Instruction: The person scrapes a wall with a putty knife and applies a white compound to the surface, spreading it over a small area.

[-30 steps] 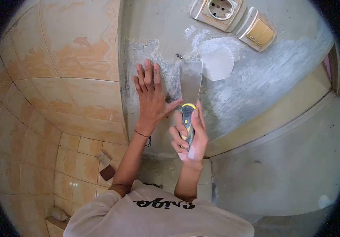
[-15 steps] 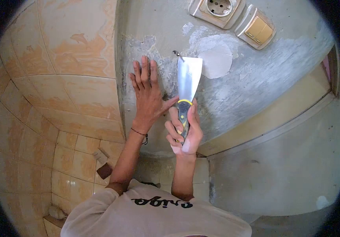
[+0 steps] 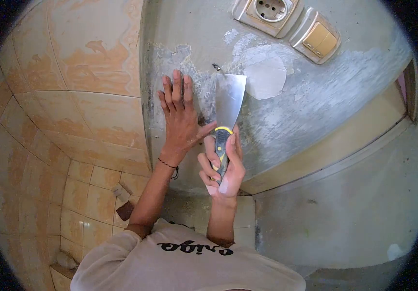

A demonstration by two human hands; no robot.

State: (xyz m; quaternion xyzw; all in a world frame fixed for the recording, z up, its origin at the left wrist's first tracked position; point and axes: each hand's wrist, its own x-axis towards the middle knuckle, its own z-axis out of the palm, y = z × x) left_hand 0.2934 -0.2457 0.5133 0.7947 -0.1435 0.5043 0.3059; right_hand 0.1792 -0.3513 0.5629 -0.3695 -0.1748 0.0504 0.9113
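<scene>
My right hand (image 3: 227,167) is wrapped round the grey and yellow handle of a putty knife (image 3: 230,99). Its wide metal blade points up over the grey wall (image 3: 267,131), its edge just below a small dark hook (image 3: 216,67). Right of the blade is a whitish round patch (image 3: 265,77) with smeared white filler above it. My left hand (image 3: 180,114) lies flat against the wall, fingers spread upward, on a rough, flaking area. Its thumb reaches toward the base of the blade.
A power socket (image 3: 271,10) and a double light switch (image 3: 317,39) are fixed at the upper right. Orange-patterned tiles (image 3: 88,58) cover the wall on the left. A small brown block (image 3: 125,210) is at lower left. A pale door frame (image 3: 335,140) runs along the right.
The putty knife and my right hand have shifted slightly down and to the left. My left hand stays flat in nearly the same place.
</scene>
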